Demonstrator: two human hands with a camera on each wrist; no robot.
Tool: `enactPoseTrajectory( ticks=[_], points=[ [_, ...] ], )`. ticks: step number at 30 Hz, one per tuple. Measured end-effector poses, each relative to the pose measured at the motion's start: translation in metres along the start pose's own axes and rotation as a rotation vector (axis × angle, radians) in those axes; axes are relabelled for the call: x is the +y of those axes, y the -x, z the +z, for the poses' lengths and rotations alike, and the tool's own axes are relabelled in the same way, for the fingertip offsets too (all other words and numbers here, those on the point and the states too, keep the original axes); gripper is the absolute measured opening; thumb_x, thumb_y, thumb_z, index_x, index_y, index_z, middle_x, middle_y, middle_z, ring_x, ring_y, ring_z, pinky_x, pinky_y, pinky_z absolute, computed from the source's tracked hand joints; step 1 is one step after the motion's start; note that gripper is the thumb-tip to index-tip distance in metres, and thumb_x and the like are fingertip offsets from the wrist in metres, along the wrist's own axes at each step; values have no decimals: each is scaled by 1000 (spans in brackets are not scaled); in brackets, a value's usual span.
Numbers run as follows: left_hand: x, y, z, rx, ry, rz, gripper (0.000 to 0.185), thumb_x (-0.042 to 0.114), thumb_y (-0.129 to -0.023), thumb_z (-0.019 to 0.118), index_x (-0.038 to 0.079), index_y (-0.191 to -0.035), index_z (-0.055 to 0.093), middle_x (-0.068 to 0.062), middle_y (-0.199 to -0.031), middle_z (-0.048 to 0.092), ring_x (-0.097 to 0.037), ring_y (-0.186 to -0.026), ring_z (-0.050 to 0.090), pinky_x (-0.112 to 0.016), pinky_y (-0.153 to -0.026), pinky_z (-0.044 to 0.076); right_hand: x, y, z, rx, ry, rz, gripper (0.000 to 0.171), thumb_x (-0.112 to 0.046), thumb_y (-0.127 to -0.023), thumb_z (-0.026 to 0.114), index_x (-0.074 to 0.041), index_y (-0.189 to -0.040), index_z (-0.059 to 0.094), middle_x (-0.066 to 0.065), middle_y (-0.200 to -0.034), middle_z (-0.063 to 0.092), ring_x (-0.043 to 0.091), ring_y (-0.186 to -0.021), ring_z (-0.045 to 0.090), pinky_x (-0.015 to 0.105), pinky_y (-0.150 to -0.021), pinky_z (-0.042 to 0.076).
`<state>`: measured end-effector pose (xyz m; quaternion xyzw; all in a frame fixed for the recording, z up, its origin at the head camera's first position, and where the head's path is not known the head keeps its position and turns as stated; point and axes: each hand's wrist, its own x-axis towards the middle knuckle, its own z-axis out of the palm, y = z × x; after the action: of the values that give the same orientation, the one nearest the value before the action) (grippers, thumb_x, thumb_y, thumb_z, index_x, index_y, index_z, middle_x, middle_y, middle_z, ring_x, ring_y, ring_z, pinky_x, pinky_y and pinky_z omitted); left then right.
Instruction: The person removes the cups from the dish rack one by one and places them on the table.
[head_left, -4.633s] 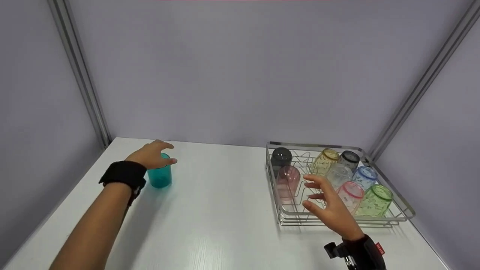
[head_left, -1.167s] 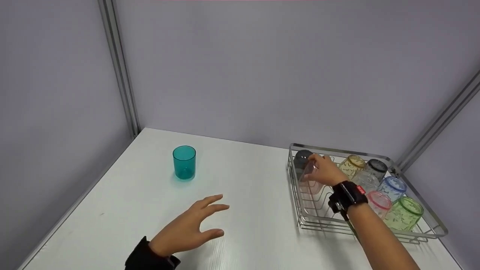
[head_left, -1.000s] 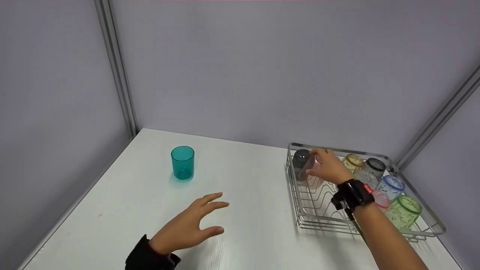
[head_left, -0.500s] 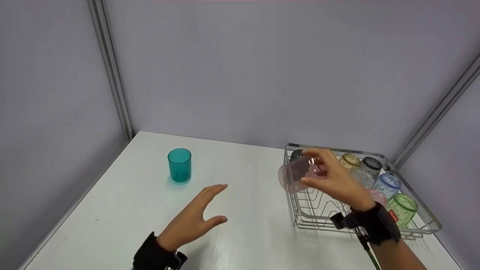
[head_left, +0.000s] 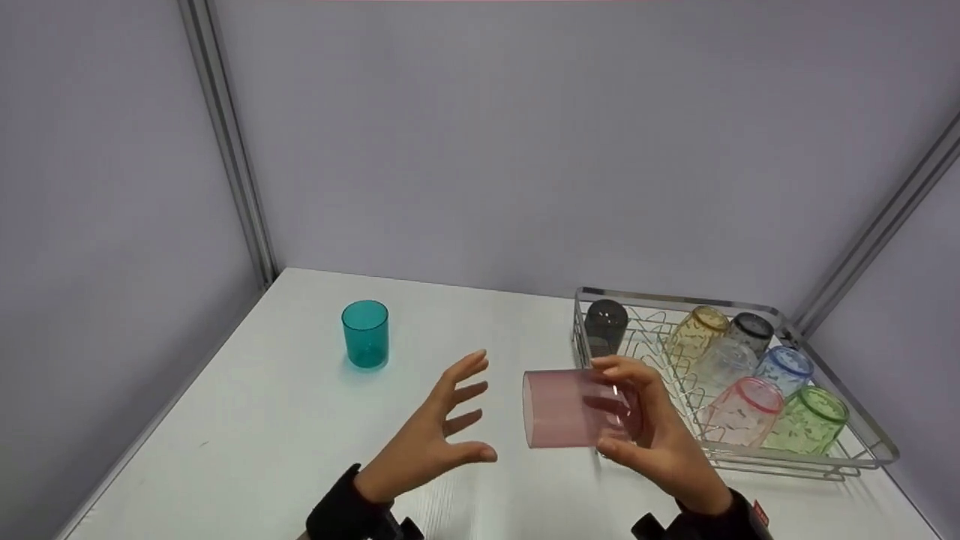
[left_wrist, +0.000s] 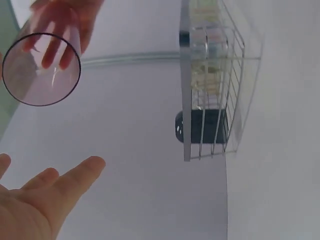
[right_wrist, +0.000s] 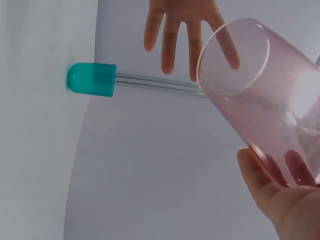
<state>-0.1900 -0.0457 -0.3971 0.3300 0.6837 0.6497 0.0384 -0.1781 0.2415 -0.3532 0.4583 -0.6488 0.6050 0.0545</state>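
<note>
A clear pink cup point(head_left: 559, 409) lies sideways in the air in front of the rack, its mouth facing left. My right hand point(head_left: 660, 442) grips it near its base, thumb below and fingers above. Just left of the cup's mouth my left hand point(head_left: 427, 435) is held up with spread fingers, holding nothing and apart from the cup. In the left wrist view the round mouth of the pink cup point(left_wrist: 42, 70) faces the camera. A teal cup point(head_left: 366, 335) stands upright on the white table point(head_left: 247, 435), farther back on the left.
On the right stands a wire rack point(head_left: 795, 459) with several upside-down cups: a dark one point(head_left: 606, 326) at its left, and a yellow point(head_left: 696, 334), a blue point(head_left: 784, 367), a pink-rimmed point(head_left: 742, 412) and a green one point(head_left: 808, 421) at its right. Grey panels enclose the table.
My right hand has lifted the pink cup out of the rack, turned it sideways and brought it left and nearer. My left hand earlier let go of the teal cup and has come towards the pink one.
</note>
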Motion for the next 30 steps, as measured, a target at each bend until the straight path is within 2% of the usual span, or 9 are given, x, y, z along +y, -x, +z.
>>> enactPoseTrajectory(
  ticks=[5,8,11,14,17,21,27,30],
  points=[
    [5,-7,16,-78,180,32,87,31,-82,74,30,-149,18,-7,-152,21,-29,-136,34,-39,-102,41,6,6,10,30,-62,-94,67,31,-70,52,8,-128,27,22,-143,24,30,-129,39,37,-97,47],
    [5,-10,24,-105,295,19,82,30,-82,74,26,-147,24,-10,-151,21,-32,-134,36,-40,-101,43,11,8,15,47,-98,-145,67,30,-69,53,7,-127,28,20,-144,24,30,-131,37,37,-99,45],
    [4,-11,28,-107,348,-6,77,25,-82,74,22,-144,28,-11,-149,24,-32,-130,40,-40,-97,45,16,10,19,48,-138,-185,68,30,-70,53,7,-128,28,21,-144,24,31,-133,33,40,-104,40],
    [3,-11,29,-98,340,-11,76,19,-83,74,17,-142,28,-13,-145,27,-32,-126,44,-41,-94,48,21,13,21,40,-161,-196,68,30,-71,52,7,-129,26,22,-144,22,32,-134,31,42,-105,38],
    [1,-12,30,-89,309,-8,74,16,-82,75,16,-140,28,-14,-141,30,-32,-123,47,-40,-92,50,24,15,22,36,-133,-190,68,29,-71,53,7,-129,25,21,-144,22,31,-135,31,41,-105,38],
    [-2,-14,28,-81,270,-24,70,15,-81,75,19,-136,31,-15,-136,32,-31,-120,49,-39,-89,51,30,19,20,19,-27,-179,68,28,-70,56,10,-127,24,23,-143,21,31,-134,33,40,-105,39],
    [-5,-19,24,-80,206,-35,68,16,-81,75,21,-135,33,-14,-135,34,-30,-117,51,-38,-86,53,33,25,15,13,120,-64,68,25,-73,58,11,-128,20,22,-145,19,27,-132,37,33,-98,46],
    [-6,-23,21,-84,167,-40,68,17,-82,74,23,-135,33,-13,-135,35,-28,-116,52,-36,-85,53,34,26,12,19,209,-27,70,21,-75,62,10,-130,20,23,-147,17,24,-133,37,29,-98,44]
  ],
)
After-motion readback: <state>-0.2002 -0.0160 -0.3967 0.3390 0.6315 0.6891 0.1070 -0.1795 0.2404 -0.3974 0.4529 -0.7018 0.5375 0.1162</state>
